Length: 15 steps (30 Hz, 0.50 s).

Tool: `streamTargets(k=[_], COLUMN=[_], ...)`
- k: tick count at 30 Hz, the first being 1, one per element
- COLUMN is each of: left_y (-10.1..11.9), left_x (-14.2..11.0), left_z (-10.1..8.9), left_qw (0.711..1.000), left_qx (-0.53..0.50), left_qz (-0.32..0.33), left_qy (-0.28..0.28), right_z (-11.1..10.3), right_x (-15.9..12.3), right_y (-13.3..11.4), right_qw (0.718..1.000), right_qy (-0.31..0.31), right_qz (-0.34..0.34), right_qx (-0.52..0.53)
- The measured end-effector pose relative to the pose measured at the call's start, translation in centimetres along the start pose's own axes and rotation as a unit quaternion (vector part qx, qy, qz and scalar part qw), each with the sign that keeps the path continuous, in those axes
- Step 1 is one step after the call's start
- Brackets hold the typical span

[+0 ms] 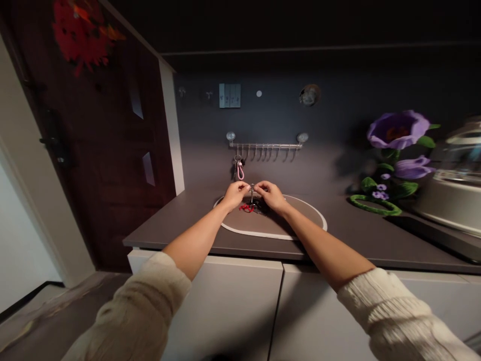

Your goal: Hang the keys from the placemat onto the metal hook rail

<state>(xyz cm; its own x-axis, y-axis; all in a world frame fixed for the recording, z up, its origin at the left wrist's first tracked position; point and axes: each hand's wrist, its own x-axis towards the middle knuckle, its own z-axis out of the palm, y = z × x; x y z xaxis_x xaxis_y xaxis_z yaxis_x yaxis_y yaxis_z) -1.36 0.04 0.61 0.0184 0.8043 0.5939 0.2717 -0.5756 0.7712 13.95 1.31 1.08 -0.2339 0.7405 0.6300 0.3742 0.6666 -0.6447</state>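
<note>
My left hand [236,193] and my right hand [271,194] meet above an oval mat [274,234] with a white rim. Both are closed in a pinch on a small metal key ring [252,186], and a slim shiny piece, seemingly a key, hangs down from it. Right below, a red item [246,208] and some dark loops lie on the mat; their exact kinds are too small to make out. Behind my left hand, a pink strap keychain [240,170] with a ring hangs on the hook rail [265,146].
Purple artificial flowers [398,133] with a green fuzzy base stand on the right of the dark countertop [169,220]. Beside them is a white rounded appliance [451,200] with a clear top. White cabinet doors [225,301] are below; a dark red door [112,150] is at left.
</note>
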Motion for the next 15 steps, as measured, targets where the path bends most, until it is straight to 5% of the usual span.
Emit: streamTargets(k=[8, 15], left_y=[-1.5, -2.6], left_x=[0.2, 0.2], left_z=[-0.1, 0.1], left_qw=[0.995, 0.984], left_qx=[0.097, 0.167], left_qz=[0.015, -0.058], left_qy=[0.01, 0.008], right_z=[-0.4, -0.6], right_x=[0.9, 5.0], right_y=[0.0, -0.8], right_qw=[0.999, 0.997], right_qy=[0.029, 0.068], right_qz=[-0.015, 0.011], right_qx=[-0.037, -0.036])
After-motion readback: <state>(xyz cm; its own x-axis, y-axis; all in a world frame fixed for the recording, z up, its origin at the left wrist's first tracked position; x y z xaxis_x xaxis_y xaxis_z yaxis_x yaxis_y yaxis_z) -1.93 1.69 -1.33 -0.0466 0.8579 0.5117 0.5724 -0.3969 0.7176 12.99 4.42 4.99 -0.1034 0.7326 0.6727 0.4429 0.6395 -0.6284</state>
